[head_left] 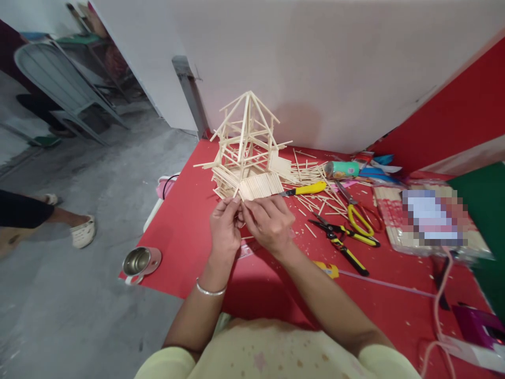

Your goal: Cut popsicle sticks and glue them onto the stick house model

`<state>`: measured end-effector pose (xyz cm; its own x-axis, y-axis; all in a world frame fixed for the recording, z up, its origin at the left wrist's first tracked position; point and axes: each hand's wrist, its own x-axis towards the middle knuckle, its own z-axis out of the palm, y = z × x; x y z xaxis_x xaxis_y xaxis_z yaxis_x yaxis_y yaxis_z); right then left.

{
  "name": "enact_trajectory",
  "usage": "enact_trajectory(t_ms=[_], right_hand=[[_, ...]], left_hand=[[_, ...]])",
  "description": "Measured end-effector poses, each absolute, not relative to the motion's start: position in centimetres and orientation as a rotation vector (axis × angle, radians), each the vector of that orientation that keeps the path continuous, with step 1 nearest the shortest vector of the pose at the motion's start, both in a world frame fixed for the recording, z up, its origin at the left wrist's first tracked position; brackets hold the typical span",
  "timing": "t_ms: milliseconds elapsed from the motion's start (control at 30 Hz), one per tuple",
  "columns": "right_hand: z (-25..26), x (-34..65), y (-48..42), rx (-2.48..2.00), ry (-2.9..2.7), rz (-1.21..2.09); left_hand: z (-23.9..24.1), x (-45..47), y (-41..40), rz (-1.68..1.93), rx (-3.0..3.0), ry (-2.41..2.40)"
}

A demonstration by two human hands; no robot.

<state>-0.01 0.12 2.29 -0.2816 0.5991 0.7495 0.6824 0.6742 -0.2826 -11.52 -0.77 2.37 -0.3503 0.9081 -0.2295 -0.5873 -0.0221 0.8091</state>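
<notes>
A pavilion-like model of thin wooden sticks (248,142) stands on the red table, with a pointed open roof frame and low panels of sticks laid side by side around its base. My left hand (226,227) is at the model's front corner, its thumb and forefinger pinched on a thin wooden stick (238,192) whose tip shows above them. Right beside it, my right hand (270,221) has its fingers closed in a pinch just below the front panel (261,186). What lies between the right fingertips is hidden.
Right of the model lie loose sticks (311,172), a yellow utility knife (311,188), yellow-handled scissors (360,220), black-and-yellow cutters (347,255) and bagged sticks (389,218). A metal mug (142,261) sits at the table's left edge. A person's foot (83,231) shows on the floor.
</notes>
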Motion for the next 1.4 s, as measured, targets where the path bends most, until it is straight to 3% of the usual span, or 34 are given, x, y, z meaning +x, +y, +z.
enact_trajectory(t_ms=[367, 600, 700, 1000, 1167, 1400], right_hand=[[2.9, 0.8, -1.0, -0.965, -1.938, 0.002], [3.2, 4.6, -2.6, -1.257, -1.864, 0.911], [2.3, 5.6, -2.5, -1.296, -1.854, 1.070], [0.6, 10.5, -1.4, -1.714, -2.032, 0.439], [0.1, 10.4, -1.2, -1.869, -2.419, 0.459], [-0.1, 9.5, -1.0, -1.861, -2.531, 0.419]], left_hand=[[2.0, -11.6, -2.0, 1.692, 0.512, 1.151], [-0.2, -12.0, -5.1, 1.304, 1.151, 1.211], [-1.6, -12.0, -5.3, 1.133, 1.189, 1.195], [-4.1, -14.3, -3.2, 0.734, 1.680, 1.882], [-4.3, -15.4, -2.2, 0.672, 1.637, 2.083], [-5.0, -15.3, -1.6, 0.480, 1.693, 2.191]])
